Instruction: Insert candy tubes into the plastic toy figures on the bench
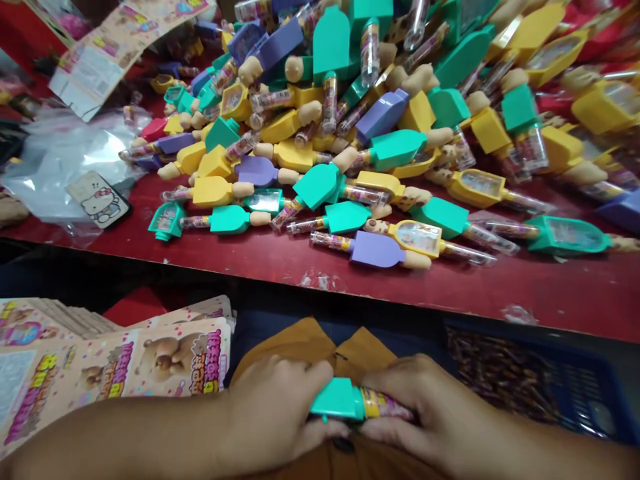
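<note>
Low in the view, over my lap, both hands hold one toy point(350, 401): a teal plastic body with a clear candy tube sticking out to the right. My left hand point(277, 417) is closed around the teal end. My right hand point(425, 413) is closed around the tube end. The fingers of both hands cover most of the toy. Above them, on the red table point(280, 260), lies a big heap of the same toys point(380, 127) in teal, yellow and purple.
A stack of printed cardboard backing cards point(125, 367) sits at my left. A blue crate point(540, 387) holding small brown pieces stands at my right. A phone in a cartoon case point(99, 199) and clear plastic bags point(55, 153) lie on the table's left.
</note>
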Available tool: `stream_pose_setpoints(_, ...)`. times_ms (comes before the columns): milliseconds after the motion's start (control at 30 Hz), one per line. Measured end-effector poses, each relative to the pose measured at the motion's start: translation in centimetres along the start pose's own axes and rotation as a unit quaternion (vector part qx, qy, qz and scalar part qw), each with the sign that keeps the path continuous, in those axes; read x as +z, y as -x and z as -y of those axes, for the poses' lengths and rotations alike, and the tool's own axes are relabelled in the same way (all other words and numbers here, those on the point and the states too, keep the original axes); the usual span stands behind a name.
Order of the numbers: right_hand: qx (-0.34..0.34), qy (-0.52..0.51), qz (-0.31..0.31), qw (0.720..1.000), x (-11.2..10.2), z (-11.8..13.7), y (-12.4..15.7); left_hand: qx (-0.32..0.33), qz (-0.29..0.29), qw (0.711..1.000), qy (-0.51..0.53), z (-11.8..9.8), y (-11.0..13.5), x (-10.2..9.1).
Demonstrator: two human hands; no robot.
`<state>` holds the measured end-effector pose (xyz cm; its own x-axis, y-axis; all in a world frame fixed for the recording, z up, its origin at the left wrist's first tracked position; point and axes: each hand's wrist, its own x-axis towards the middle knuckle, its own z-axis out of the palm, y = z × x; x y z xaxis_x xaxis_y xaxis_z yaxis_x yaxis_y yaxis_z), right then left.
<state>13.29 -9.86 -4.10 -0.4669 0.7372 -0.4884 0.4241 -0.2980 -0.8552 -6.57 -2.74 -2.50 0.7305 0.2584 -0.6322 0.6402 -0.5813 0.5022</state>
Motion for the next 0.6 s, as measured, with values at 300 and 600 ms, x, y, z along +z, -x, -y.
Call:
stream_pose_setpoints(300, -0.145, 0.209, -0.093, 0.963, -2.7, -0.2, -1.6, -0.042, -0.057, 0.997, 0.034, 1.3, -1.0, -3.5)
stream_pose_setpoints(600, 0.058, -0.139, 0.037, 0.988, -1.0, -2.5, -1.7, 0.023, -0.061, 0.990, -0.121, 1.3, -2.6, -1.9)
